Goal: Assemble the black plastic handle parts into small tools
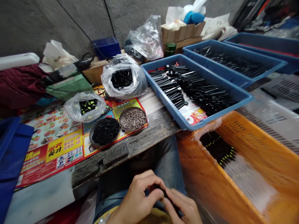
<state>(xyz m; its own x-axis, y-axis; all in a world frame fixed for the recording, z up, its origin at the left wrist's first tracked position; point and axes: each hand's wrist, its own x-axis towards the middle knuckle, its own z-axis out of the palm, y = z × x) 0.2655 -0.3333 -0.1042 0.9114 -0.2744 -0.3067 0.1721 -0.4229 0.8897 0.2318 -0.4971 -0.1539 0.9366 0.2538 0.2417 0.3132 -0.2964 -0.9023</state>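
Observation:
My left hand (137, 199) and my right hand (183, 207) meet low over my lap, both with fingers curled round a small black part (161, 190) pinched between them. Most of the part is hidden by my fingers. On the worn table ahead sit a round dish of small metal screws (133, 119) and a round dish of black pieces (105, 130), both out of reach of my hands at this moment.
A blue tray (163, 99) holds several long black parts; another blue tray (233, 62) lies behind it. An orange crate (245, 161) stands at my right. Plastic bags of black parts (122, 79) and green-dotted parts (85, 107) rest on a colourful flyer (58, 146).

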